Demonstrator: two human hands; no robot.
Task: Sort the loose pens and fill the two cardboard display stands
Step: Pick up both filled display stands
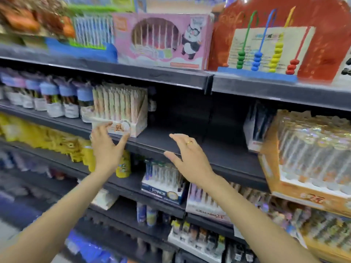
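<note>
Right, from the head view both arms are up at the dark shelf [176, 141], and the picture is a bit smeared. Left hand [106, 147] has its fingers spread wide, fingertips at the front lip of the white stand [121, 111], thumb out under its corner, whether it touches I cannot tell. That stand sits on the shelf packed with upright pale pens [115, 99], just beside a row of blue-capped tubs [57, 97] on its left. Right hand [188, 158] hovers flat and relaxed, fingers straight, a gold ring [189, 142] on one, holding nothing, over the bare stretch of shelf right of the stand. Far right, a big orange stand [296, 179] full of clear pens juts over the shelf edge, well apart from both hands. Lower down sits a blue pen box [163, 194]; up top, a pink panda box [163, 38] and an abacus [266, 54].
</note>
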